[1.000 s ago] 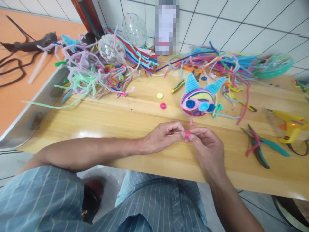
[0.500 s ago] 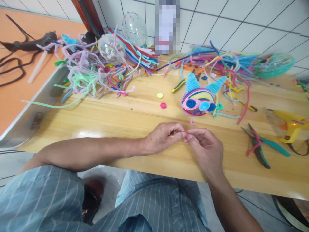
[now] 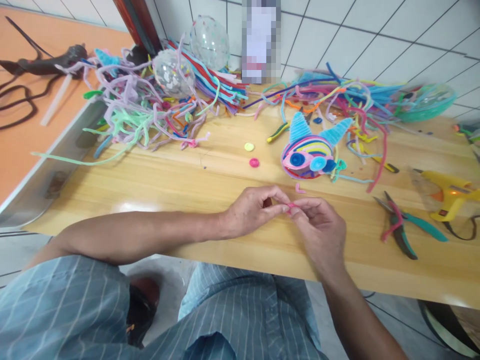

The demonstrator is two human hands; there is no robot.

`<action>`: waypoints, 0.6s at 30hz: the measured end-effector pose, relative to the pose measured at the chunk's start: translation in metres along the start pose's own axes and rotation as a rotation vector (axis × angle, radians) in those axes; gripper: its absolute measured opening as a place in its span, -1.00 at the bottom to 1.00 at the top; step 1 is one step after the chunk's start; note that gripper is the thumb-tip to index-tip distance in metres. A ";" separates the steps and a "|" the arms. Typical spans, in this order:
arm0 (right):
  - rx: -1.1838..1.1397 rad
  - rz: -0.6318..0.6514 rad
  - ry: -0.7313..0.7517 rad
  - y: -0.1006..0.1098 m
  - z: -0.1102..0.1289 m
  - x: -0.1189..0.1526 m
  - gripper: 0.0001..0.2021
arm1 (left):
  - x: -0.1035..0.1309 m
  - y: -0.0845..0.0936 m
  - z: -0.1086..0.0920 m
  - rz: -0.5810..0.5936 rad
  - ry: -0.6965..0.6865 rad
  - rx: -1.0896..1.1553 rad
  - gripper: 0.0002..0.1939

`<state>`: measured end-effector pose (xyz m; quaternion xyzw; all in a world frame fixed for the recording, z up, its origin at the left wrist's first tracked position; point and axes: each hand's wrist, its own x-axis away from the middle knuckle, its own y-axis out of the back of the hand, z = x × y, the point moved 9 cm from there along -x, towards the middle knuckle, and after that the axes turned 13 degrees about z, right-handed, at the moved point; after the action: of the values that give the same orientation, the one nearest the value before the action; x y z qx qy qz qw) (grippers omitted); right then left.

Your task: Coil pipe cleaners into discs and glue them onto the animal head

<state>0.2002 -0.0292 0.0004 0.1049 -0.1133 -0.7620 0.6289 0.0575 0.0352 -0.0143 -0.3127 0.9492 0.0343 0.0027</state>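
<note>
Turned slightly since a second ago, the pink piece point(image 3: 291, 207) is pinched between left hand point(image 3: 248, 212) and right hand point(image 3: 323, 231), below-right of frame centre; open tabletop point(image 3: 168, 182) is seen leftward, front edge point(image 3: 243, 266) below.

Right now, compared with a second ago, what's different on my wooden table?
Very little. The small bright pink fuzzy piece pinched between your left hand and right hand shows less of its face, apparently tilted or covered more. Nothing was taken up or let go. The round yellow disc, blue-eared striped craft and teal-and-black metal pliers stayed put.
</note>
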 end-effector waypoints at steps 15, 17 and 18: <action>0.066 -0.026 0.030 0.001 -0.001 0.003 -0.94 | -0.002 -0.006 0.010 0.035 0.049 0.293 -0.76; 0.065 -0.033 0.041 0.001 -0.001 0.004 -0.93 | -0.002 -0.008 0.010 0.059 0.052 0.305 -0.77; 0.063 -0.039 0.052 0.001 0.000 0.004 -0.93 | -0.002 -0.009 0.010 0.071 0.056 0.314 -0.77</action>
<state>0.2004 -0.0334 0.0009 0.1464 -0.1188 -0.7671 0.6131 0.0646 0.0296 -0.0250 -0.2755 0.9531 -0.1231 0.0236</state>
